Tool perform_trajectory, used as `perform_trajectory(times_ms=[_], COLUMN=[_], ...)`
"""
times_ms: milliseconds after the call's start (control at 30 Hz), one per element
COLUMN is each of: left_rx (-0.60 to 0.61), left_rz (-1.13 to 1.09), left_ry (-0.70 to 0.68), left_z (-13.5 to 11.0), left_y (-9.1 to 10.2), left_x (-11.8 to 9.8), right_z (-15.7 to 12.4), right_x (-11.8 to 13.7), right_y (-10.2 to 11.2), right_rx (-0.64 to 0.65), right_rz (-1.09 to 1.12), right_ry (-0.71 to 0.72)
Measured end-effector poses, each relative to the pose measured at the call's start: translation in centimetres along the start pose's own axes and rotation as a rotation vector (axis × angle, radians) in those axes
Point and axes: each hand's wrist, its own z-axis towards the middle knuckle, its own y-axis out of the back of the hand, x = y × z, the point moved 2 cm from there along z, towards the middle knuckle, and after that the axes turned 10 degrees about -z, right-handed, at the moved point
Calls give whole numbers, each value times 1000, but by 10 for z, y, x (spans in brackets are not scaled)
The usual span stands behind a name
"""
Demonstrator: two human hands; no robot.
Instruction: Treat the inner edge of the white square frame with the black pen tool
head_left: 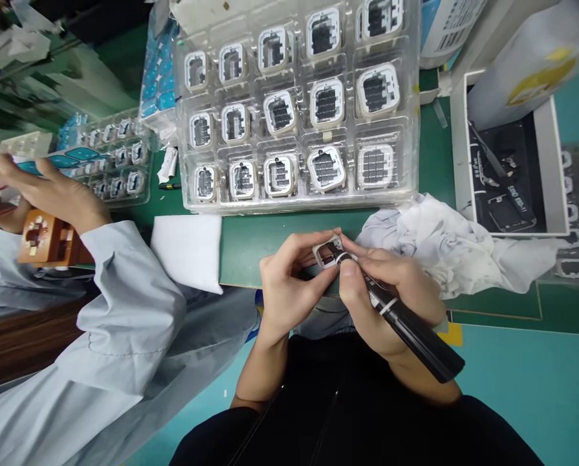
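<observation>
The square casing, small and pale, was held in the air on the person's side of the clear tray, roughly opposite the middle of its near edge. The left hand pinched it, thumb and fingers closed on its rim; how the fingers bore on the underside I couldn't tell. The right hand was wrapped around a thick black pen-like tool, thumb pressed along the top, its narrow end at the casing's opening. Whether the tip actually touched the inside was too small to make out.

To me the likeliest trouble was a slip: with the casing braced only by fingers, a hard push could have skidded the tip into a fingertip or scratched the rim. A loosened pinch might have dropped the casing, since it hung at the edge of the green table, near the lap. A crumpled cloth, just off the tray's near right corner, lay close enough to the right hand to snag a moving wrist.
</observation>
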Motion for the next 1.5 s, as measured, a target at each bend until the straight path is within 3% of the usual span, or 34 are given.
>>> perform_trajectory(times_ms=[433, 833, 1333, 1400, 1500], left_rx=[14, 42, 99, 101, 83], left_rz=[20, -116, -206, -238, -287], left_ry=[-19, 166, 230, 207, 180], left_z=[1, 5, 12, 13, 15], left_y=[1, 6, 8, 9, 13], left_x=[-1, 2, -2, -1, 0], right_z=[1, 1, 0, 3, 2], right_x=[1, 0, -10, -13, -16], right_y=[0, -2, 2, 5, 5], right_rx=[51, 8, -24, 70, 348], right_rz=[-74, 52, 167, 200, 222], right_ry=[0, -16, 40, 57, 98])
